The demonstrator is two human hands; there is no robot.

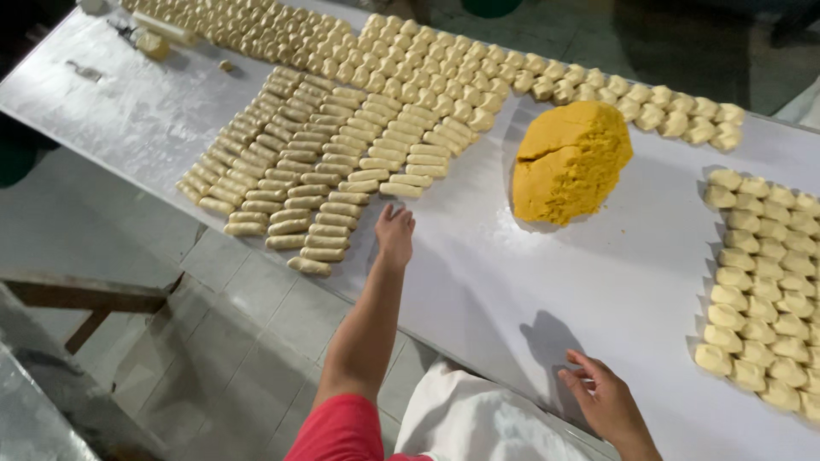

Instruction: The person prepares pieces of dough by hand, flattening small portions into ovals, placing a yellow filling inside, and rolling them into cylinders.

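Our left hand (395, 235) reaches, fingers loosely spread and empty, just short of the neat rows of dough rolls (329, 183), while our right hand (603, 394) rests open, holding nothing, on the table (512, 282).

A big crumbly yellow filling mound (571, 162) sits on the white tabletop (512, 290). Pale square dough lumps (760, 282) lie right of the mound, and a wooden bench (85, 299) stands far to its left.
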